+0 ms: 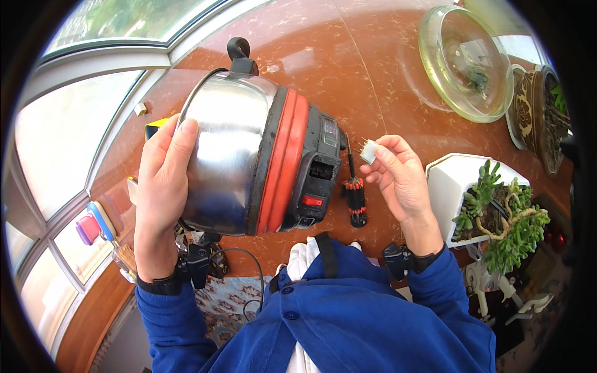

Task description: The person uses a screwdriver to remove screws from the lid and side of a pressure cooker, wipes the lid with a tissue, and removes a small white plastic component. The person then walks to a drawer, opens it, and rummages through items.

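My left hand point(166, 168) grips the rim side of a shiny steel canister appliance point(230, 152), its thumb lying on the metal. The appliance lies tilted on its side, with a red band and a black base facing right. On that base are a red rocker switch point(312, 201) and a dark rectangular opening point(321, 170). A small white block with thin metal pins point(369, 151) is pinched between the thumb and fingers of my right hand point(399, 171), just right of the base. Between them, a screwdriver with a red and black handle point(356, 202) lies on the reddish-brown table.
A round glass bowl point(429, 68) stands at the far right of the table point(311, 46). Near it are a brown patterned pot point(528, 112) and a white planter point(444, 180) with a succulent point(522, 230). Windows point(74, 124) line the left side.
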`<state>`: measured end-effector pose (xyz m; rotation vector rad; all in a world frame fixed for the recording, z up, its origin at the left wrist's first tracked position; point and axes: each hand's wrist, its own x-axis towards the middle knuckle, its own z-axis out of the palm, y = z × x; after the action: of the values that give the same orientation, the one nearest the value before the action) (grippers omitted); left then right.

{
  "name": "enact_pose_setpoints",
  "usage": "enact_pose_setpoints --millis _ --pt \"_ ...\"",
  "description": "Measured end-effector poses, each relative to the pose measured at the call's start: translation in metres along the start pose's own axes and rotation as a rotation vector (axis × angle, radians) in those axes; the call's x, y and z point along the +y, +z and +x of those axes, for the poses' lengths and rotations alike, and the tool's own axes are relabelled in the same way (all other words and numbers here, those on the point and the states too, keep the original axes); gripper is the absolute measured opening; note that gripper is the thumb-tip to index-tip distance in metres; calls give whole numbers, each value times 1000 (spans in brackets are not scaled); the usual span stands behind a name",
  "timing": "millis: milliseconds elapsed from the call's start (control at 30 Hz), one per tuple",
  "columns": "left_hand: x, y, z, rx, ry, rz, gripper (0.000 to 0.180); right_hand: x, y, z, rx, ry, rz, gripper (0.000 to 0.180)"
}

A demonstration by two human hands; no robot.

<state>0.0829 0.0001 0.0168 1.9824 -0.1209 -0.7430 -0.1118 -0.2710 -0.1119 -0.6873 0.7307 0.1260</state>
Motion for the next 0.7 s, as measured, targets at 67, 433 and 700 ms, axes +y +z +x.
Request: enact_pose_setpoints --millis 67,433,700 --pt "1 0 -1 -3 -3 -2 38 1 -3 3 89 -52 -163 20" --pt "2 4 7 41 -14 21 39 47 -20 -40 86 -258 -1471 73" --pt "1 0 1 32 -14 12 36 84 -33 -46 96 -248 -1508 76"
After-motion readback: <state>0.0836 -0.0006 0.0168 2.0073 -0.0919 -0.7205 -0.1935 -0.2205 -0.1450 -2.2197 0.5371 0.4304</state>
